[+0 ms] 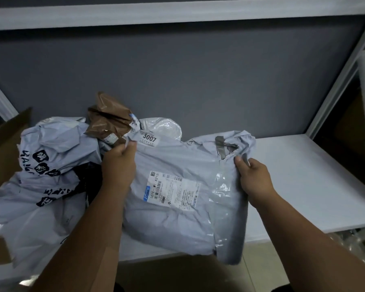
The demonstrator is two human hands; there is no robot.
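Grey poly mailer parcel (177,159), centre frame, is pinched at its top corners: by the left hand (119,163) beside the 3007 sticker (149,139), and by the right hand (253,175) below a torn taped seam (226,144). It would best be laid flat, label up, on the white shelf (299,175) at right, clear of the piled mailers (57,148) at left.

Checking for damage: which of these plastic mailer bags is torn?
The plain grey plastic mailer bag gripped by the left hand and right hand, torn at its top edge near the latter. The black-printed grey bag and brown plastic bag look whole.
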